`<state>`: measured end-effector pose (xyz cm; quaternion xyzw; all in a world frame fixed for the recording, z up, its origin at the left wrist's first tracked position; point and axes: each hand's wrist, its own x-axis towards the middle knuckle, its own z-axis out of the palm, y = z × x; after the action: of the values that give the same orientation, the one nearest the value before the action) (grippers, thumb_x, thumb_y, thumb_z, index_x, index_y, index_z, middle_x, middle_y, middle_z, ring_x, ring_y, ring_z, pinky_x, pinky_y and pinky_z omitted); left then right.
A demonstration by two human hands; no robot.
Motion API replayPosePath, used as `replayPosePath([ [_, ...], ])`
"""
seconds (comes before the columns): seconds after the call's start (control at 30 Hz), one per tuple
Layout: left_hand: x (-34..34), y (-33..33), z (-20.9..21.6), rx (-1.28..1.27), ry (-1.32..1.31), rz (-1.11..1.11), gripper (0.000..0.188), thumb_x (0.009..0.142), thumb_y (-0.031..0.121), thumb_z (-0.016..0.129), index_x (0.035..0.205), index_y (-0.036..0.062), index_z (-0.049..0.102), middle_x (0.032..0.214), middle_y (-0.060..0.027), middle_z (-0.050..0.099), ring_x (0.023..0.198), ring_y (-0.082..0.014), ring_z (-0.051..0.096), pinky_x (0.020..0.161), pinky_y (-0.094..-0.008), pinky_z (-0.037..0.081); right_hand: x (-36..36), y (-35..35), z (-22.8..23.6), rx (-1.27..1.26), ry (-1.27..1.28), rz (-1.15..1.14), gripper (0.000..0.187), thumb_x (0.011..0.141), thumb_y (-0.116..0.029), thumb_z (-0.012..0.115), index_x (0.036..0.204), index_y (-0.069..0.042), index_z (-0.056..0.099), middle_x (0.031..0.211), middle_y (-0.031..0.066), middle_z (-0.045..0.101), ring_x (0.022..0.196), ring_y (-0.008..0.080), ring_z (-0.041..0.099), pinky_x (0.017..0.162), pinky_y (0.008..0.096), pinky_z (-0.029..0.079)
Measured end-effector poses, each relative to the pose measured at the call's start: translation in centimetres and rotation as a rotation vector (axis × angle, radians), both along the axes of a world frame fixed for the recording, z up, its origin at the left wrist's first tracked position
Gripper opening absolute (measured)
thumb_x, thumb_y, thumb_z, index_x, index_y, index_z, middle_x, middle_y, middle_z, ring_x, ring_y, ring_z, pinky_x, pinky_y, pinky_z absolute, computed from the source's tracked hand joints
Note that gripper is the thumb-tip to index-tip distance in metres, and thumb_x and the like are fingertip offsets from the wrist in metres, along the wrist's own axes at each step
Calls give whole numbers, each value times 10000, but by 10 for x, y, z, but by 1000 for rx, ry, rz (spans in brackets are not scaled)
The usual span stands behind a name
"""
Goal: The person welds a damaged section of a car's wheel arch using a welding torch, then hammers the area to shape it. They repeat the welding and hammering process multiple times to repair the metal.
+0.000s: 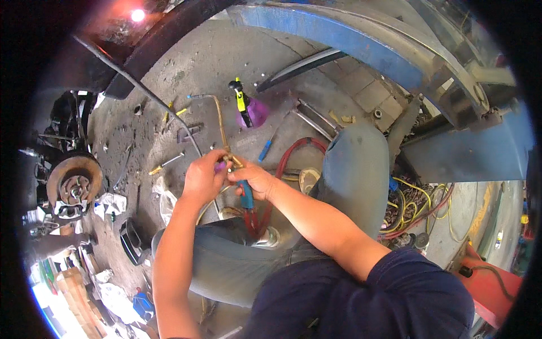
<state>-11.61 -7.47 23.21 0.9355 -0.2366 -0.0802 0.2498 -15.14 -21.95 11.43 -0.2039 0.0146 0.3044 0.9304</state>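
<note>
Torch [223, 133] sits mid-frame, right hand [257, 179] wrapped round its blue handle [247, 196], left hand [203, 174] pinching a small purple piece [221, 166]; best to keep the nozzle [195, 96] clear of the spray bottle [257, 113].

Vehicle workshop — rusty brake disc [75, 189], scattered tools [265, 151]

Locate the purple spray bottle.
In the head view, the spray bottle is on the floor in the upper centre, right of the bent brassy tube and beyond the blue-handled tool.
</note>
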Motion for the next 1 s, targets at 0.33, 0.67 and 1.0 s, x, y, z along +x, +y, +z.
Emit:
replayPosePath([
  [0.33, 45, 15, -77, 121, 153, 245, 310, 923, 283, 605, 1164, 89, 615, 1029, -201, 684, 981, -401, 647, 821, -467, 514, 38, 32, -59, -123, 158, 42, 304, 859, -215, 697, 1125, -146, 567, 944, 1, 585, 781, 125, 558, 553, 253, 464],
  [0.67, 149, 39, -239, 366, 289, 462, 358, 911, 350, 595, 1197, 136, 620, 1145, -231, 644, 1070, -390, 621, 891, -467, 510, 127, -160, -163, -1983, -688, 829, 410, 855, -381, 545, 940, -23, 727, 1038, 188, 687, 1024, 364, 636, 862, 425, 514],
  [1.0, 105, -43, -283, 321, 279, 283, 303, 907, 240, 556, 1142, 51, 585, 1128, -230, 605, 1025, -391, 620, 871, -475, 518, 138, -195, -209, -2384, -63, 250, 352, 915, -231, 546, 1230, -74, 565, 1193, 198, 607, 1147, 335, 596, 891, 442, 519],
])
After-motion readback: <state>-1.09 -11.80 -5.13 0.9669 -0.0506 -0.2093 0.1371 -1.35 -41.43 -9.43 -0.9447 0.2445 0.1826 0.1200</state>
